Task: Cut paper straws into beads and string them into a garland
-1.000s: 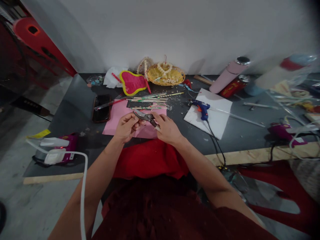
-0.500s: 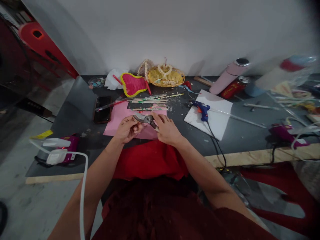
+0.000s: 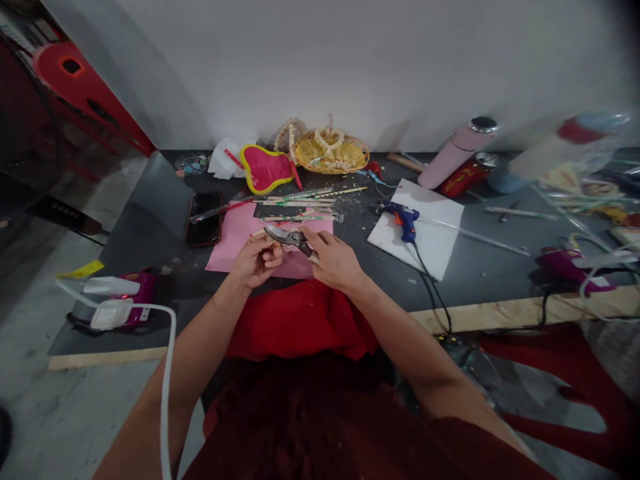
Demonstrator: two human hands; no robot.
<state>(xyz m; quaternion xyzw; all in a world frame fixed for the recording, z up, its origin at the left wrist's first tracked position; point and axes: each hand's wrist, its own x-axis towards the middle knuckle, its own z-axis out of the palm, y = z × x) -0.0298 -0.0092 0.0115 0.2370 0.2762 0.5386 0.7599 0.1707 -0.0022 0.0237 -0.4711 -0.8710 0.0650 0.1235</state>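
My right hand [image 3: 334, 259] is wrapped round the handles of a pair of pruning shears [image 3: 293, 237], whose blades point left. The fingers of my left hand [image 3: 257, 261] are closed in a pinch just beside the blades. A thin pale stick with a reddish end [image 3: 257, 233] shows above those fingers; its other end is hidden by hand and blades. Under both hands lies a sheet of pink paper [image 3: 227, 248]. Several thin sticks with green and red marks [image 3: 300, 202] are spread just beyond the shears.
A blue glue gun [image 3: 407, 223] rests on a white board [image 3: 445, 223] to the right. Left lies a phone [image 3: 205, 220]. Behind stand a yellow woven basket [image 3: 357, 160], a red-and-yellow shape [image 3: 267, 170], a pink flask [image 3: 457, 153] and a red can [image 3: 467, 175]. A white cable [image 3: 169, 360] crosses near my left arm.
The shears have shifted slightly left and the blades look tilted a little differently. The stick's reddish end now shows above my left fingers. Both hands keep their hold.
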